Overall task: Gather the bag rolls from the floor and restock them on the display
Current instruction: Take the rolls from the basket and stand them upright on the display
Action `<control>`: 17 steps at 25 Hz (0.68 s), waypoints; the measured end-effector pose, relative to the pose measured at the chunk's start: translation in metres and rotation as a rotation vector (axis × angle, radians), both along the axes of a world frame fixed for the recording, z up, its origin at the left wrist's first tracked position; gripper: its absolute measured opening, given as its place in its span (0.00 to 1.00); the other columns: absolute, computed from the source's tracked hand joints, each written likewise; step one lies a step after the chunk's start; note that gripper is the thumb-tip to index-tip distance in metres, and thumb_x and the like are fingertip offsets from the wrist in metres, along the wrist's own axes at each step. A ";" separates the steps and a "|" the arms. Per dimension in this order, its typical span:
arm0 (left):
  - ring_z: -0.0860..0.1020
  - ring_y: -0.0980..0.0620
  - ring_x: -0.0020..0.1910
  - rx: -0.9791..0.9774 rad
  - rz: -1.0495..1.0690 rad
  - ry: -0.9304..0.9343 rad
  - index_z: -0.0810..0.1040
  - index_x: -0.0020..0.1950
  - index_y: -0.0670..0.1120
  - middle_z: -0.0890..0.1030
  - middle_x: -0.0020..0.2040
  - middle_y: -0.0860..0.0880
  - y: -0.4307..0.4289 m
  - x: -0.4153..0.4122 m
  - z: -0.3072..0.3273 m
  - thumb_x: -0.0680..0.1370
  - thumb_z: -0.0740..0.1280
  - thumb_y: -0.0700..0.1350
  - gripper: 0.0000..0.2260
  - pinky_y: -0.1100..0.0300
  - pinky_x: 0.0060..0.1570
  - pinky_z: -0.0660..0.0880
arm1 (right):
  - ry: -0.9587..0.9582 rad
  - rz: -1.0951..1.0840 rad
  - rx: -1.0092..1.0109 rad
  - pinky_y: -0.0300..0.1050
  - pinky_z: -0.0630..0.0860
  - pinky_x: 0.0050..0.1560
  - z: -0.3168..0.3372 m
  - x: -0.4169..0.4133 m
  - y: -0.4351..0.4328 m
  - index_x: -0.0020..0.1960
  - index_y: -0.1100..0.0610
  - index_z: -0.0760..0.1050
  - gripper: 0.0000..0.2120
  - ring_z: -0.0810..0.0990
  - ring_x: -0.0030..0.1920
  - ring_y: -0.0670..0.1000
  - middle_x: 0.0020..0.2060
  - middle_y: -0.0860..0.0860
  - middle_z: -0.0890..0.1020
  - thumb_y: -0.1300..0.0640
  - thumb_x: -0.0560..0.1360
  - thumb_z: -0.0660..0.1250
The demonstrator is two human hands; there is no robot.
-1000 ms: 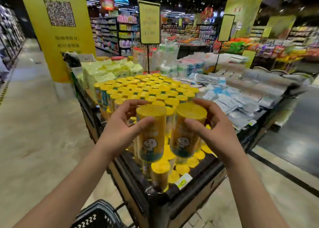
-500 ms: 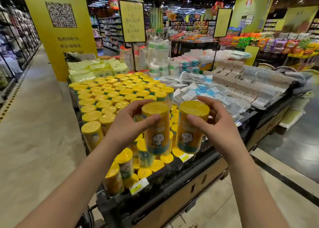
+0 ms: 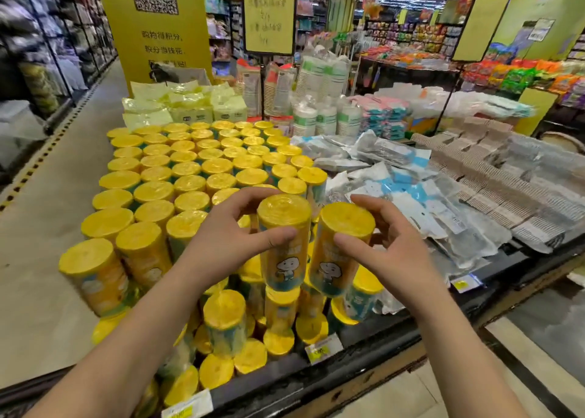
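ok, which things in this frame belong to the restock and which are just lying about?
Job:
left hand holding the left roll
right hand holding the right roll
stocked rolls
display

Lying about:
clear packets
paper cup stacks
pale yellow packs
yellow sign

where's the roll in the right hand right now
Head view, just right of centre: the right-hand roll is held in the right hand, close beside the left-hand roll, above the lower front rolls of the display.
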State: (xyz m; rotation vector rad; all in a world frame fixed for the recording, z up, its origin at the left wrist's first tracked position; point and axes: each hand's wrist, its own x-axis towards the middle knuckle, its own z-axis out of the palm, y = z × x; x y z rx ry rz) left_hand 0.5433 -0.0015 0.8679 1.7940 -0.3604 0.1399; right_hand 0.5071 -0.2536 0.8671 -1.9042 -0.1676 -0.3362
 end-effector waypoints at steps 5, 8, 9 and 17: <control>0.82 0.57 0.56 -0.008 0.109 0.045 0.79 0.58 0.63 0.82 0.55 0.63 -0.016 0.015 -0.007 0.60 0.79 0.60 0.27 0.56 0.53 0.82 | 0.005 0.144 0.006 0.42 0.78 0.51 -0.009 0.052 -0.018 0.63 0.36 0.75 0.30 0.82 0.54 0.44 0.58 0.38 0.81 0.40 0.63 0.78; 0.83 0.53 0.57 -0.006 0.200 0.081 0.79 0.60 0.62 0.82 0.57 0.61 -0.029 0.013 -0.011 0.61 0.80 0.59 0.29 0.56 0.52 0.82 | -0.003 0.240 0.044 0.44 0.77 0.53 -0.014 0.079 -0.028 0.63 0.36 0.76 0.29 0.81 0.57 0.43 0.59 0.39 0.82 0.42 0.63 0.79; 0.83 0.52 0.57 0.002 0.238 0.083 0.78 0.60 0.63 0.81 0.58 0.61 -0.033 0.013 -0.011 0.61 0.81 0.59 0.29 0.55 0.52 0.82 | -0.006 0.275 0.054 0.45 0.77 0.54 -0.015 0.088 -0.032 0.63 0.36 0.76 0.30 0.81 0.58 0.43 0.60 0.39 0.81 0.42 0.63 0.79; 0.80 0.66 0.42 0.157 0.449 0.107 0.77 0.64 0.64 0.79 0.61 0.61 -0.080 0.007 -0.003 0.65 0.79 0.57 0.28 0.66 0.45 0.78 | -0.016 0.457 0.010 0.45 0.79 0.54 -0.019 0.130 -0.063 0.65 0.35 0.74 0.33 0.82 0.56 0.43 0.59 0.39 0.81 0.36 0.61 0.79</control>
